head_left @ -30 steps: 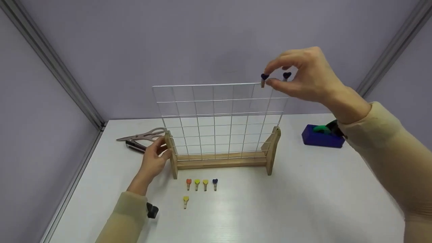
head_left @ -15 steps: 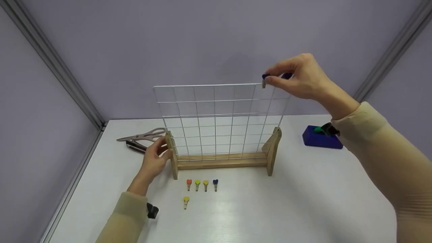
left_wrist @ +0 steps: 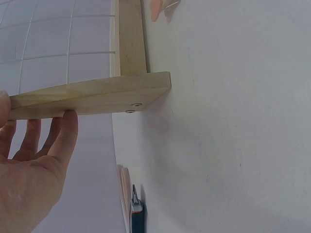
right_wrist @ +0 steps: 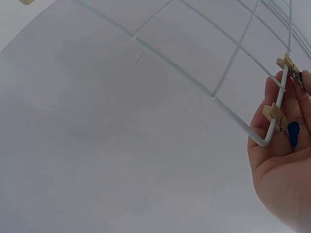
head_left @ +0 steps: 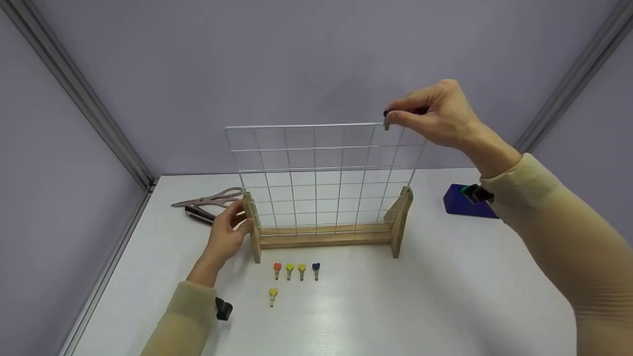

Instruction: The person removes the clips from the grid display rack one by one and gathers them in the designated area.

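Observation:
A white wire grid [head_left: 316,168] stands upright in a wooden base [head_left: 326,240]. My left hand [head_left: 226,240] grips the base's left side piece [left_wrist: 92,94], thumb on one face and fingers on the other. At the grid's top right, my right hand [head_left: 442,113] pinches a small wooden clothespin [right_wrist: 286,64] with a dark blue heart, set on the top wire. A second blue-heart clothespin [right_wrist: 273,114] sits on the same wire near the corner, under my palm; the head view hides it. On the table lie heart clothespins: red [head_left: 277,271], lime [head_left: 290,271], dark blue [head_left: 316,271] and yellow [head_left: 273,296].
Scissors [head_left: 207,199] and a black-handled cutter [head_left: 199,214] lie left of the base, close to my left hand. A blue tape dispenser [head_left: 460,203] stands at the right, partly covered by my right wrist camera. Walls rise behind and at both sides.
My right hand has lowered slightly, its fingers closing further over the clothespin on the wire. The second blue heart has become hidden behind the hand. My left hand stays put.

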A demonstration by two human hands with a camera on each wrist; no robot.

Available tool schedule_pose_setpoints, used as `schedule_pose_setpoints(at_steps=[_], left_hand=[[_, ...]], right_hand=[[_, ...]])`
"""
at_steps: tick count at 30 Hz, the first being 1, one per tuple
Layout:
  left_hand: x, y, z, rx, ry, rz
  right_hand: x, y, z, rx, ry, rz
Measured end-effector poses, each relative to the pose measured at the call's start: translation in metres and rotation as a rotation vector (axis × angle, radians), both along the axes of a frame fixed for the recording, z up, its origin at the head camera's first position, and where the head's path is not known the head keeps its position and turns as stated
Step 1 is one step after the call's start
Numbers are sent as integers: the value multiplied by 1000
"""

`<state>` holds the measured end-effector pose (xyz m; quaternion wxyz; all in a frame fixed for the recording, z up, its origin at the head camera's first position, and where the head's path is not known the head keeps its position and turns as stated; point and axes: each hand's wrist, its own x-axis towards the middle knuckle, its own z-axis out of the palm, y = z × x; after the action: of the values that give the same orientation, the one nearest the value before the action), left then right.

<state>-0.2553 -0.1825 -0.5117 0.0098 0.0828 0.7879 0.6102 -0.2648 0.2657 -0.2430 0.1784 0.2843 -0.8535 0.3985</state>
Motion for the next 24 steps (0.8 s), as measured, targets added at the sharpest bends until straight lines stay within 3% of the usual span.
schedule_pose_setpoints(at_steps=[9,16,20,24], left_hand=[[-1,1,-1,-23,15,11],[-2,0,-1,-29,13,10],[-3,0,-1,-31,7,8],[-3,0,-2,-22,15,2]], right_hand=[[5,1,4,-104,56,-21],[16,4,6,-117,176,14],[24,1,1,-175,204,51],[33,-6,-12,-198,169,85]])
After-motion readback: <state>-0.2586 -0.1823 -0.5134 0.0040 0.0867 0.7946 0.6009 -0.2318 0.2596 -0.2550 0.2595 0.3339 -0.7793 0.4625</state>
